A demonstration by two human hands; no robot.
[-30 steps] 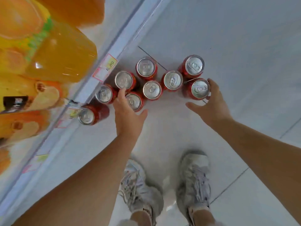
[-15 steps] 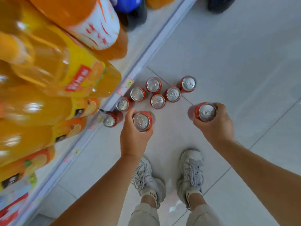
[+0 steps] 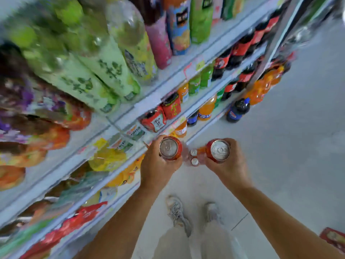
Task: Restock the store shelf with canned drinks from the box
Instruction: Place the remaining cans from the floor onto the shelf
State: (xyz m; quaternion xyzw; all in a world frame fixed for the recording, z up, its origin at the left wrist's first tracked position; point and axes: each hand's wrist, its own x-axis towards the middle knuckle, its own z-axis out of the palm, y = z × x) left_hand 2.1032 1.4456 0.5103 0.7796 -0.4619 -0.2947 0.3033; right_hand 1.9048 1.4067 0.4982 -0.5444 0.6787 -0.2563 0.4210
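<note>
Left hand (image 3: 158, 171) curls round an upright red can (image 3: 170, 148) just beside the front edge of the shelf (image 3: 168, 85), nearer it than the right hand (image 3: 230, 165), which grips a second can (image 3: 219, 150), also upright, over the floor (image 3: 280, 146), so the shelf lies leftward of both.

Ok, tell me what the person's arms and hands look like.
The left arm and right arm are bare as far as the frame shows: no sleeves. The left hand and right hand wear no gloves; no watch, bracelet or ring shows, though the picture is blurred.
</note>
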